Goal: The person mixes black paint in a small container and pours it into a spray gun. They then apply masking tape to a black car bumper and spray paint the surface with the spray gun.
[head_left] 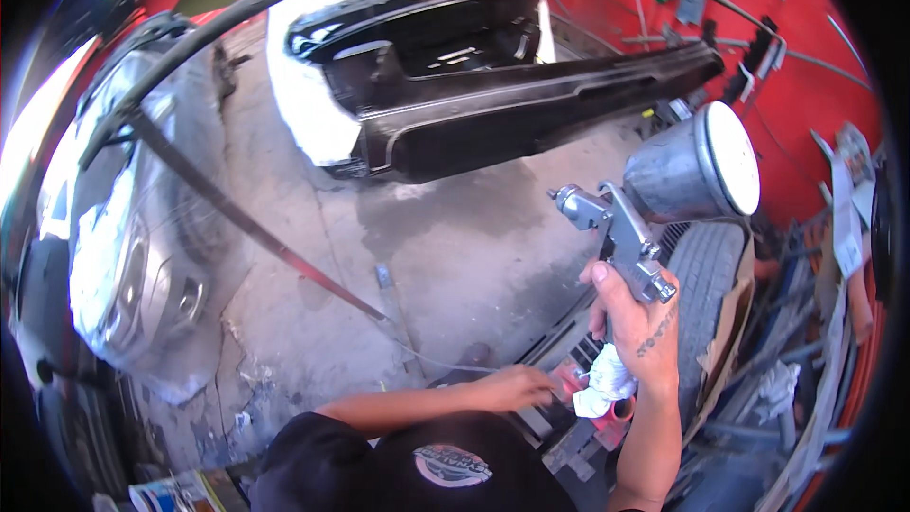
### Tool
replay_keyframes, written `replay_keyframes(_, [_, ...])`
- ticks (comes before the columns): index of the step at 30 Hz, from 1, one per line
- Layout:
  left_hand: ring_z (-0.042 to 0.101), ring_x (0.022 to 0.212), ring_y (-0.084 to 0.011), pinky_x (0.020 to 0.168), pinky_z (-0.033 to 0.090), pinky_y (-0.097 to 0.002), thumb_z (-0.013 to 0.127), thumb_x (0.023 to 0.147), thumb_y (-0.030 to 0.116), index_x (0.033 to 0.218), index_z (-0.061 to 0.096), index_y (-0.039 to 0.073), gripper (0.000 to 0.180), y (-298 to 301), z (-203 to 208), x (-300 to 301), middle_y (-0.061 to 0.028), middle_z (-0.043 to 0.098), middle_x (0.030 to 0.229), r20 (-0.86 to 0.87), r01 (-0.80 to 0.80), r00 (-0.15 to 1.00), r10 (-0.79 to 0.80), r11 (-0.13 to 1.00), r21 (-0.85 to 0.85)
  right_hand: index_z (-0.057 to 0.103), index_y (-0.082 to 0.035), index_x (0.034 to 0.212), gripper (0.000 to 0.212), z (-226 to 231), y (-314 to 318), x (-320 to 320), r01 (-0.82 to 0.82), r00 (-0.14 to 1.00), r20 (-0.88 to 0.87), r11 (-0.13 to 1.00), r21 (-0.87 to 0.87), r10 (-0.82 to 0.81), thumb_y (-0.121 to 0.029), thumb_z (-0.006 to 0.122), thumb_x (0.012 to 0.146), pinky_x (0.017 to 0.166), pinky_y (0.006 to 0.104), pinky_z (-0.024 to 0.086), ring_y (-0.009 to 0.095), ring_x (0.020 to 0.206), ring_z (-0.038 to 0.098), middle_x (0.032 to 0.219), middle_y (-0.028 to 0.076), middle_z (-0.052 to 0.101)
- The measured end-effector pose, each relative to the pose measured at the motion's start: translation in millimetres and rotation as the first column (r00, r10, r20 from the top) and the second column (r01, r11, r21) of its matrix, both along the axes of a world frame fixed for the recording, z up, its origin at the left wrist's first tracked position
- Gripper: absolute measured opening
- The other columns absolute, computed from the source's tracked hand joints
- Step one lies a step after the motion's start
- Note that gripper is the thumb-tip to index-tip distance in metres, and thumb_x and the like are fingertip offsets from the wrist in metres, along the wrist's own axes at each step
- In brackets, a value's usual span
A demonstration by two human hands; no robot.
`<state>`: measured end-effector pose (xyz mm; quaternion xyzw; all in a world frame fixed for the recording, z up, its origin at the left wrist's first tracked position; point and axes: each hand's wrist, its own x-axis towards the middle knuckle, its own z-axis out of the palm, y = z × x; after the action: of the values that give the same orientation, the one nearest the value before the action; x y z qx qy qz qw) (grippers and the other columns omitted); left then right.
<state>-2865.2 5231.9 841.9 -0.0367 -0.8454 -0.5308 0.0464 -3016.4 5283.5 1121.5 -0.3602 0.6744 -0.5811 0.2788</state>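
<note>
My right hand (630,318) is raised at the right, closed around the handle of a metal spray gun (616,228). The gun's nozzle points left, and its grey paint cup (678,171), with a white top, tilts to the right. Just below this hand is a crumpled white wrapping (609,379); whether it is joined to the gun I cannot tell. My left hand (519,387) reaches across in front of my body, fingers loosely stretched toward a red object (571,377) beside the wrapping. Nothing shows in its fingers, though their tips are hard to make out.
A black car bumper or panel (540,114) lies across a frame ahead, by a white car body part (308,104). A plastic-covered car front (142,275) stands left. A dark bar (256,228) crosses the view. At right are a tyre (711,275) and piled scrap parts (787,389).
</note>
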Motion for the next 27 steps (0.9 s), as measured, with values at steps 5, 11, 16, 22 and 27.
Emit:
replay_keyframes(5, [0.072, 0.082, -0.0213, 0.079, 0.057, -0.0368, 0.049, 0.107, 0.005, 0.131, 0.061, 0.0, 0.027, -76, 88, 42, -0.0113, 0.072, 0.086, -0.153, -0.723, 0.628, 0.763, 0.645, 0.248, 0.066, 0.002, 0.107, 0.021, 26, -24, 34, -0.153, 0.975, -0.154, 0.987, 0.043, 0.158, -0.014, 0.071, 0.095, 0.055, 0.0311, 0.047, 0.011, 0.055, 0.059, 0.067, 0.004, 0.062])
replay_keyframes(11, [0.064, 0.079, -0.0141, 0.075, 0.051, -0.0278, 0.057, 0.105, -0.001, 0.109, 0.066, -0.002, 0.01, -173, 181, 66, -0.0081, 0.069, 0.092, -0.509, -0.813, 0.102, 0.855, 0.366, 0.452, 0.066, 0.003, 0.107, 0.019, 43, -48, 54, -0.183, 0.952, -0.244, 0.982, 0.037, 0.186, -0.013, 0.069, 0.096, 0.053, 0.0298, 0.045, 0.01, 0.055, 0.058, 0.065, 0.002, 0.06])
replay_keyframes(16, [0.06, 0.073, -0.0128, 0.068, 0.047, -0.026, 0.059, 0.104, -0.001, 0.099, 0.064, -0.003, 0.008, -249, 203, 79, -0.009, 0.067, 0.085, -0.692, -0.853, 0.061, 0.72, 0.397, 0.338, 0.066, 0.002, 0.101, 0.018, 54, -68, 62, -0.088, 0.97, -0.222, 0.995, 0.039, 0.094, -0.015, 0.07, 0.097, 0.051, 0.0273, 0.045, 0.008, 0.051, 0.056, 0.062, 0.001, 0.058])
replay_keyframes(22, [0.065, 0.069, -0.0209, 0.064, 0.051, -0.0321, 0.066, 0.095, -0.002, 0.084, 0.066, -0.002, 0.012, -189, 184, 72, -0.0145, 0.068, 0.077, -0.709, -0.72, 0.395, 0.584, 0.676, 0.156, 0.068, 0.001, 0.097, 0.017, 42, -63, 58, -0.127, 0.991, -0.04, 0.988, 0.089, 0.13, -0.016, 0.073, 0.095, 0.05, 0.0265, 0.046, 0.007, 0.052, 0.057, 0.064, 0.0, 0.061])
replay_keyframes(27, [0.074, 0.084, -0.0282, 0.078, 0.056, -0.0382, 0.071, 0.099, 0.018, 0.102, 0.074, -0.002, 0.02, -134, 111, 56, -0.0174, 0.075, 0.092, -0.163, -0.402, 0.882, 0.442, 0.887, 0.227, 0.07, 0.001, 0.091, 0.022, 46, -55, 48, 0.142, 0.98, -0.138, 0.99, 0.0, -0.141, -0.02, 0.072, 0.097, 0.046, 0.0254, 0.044, 0.008, 0.049, 0.055, 0.064, 0.003, 0.063])
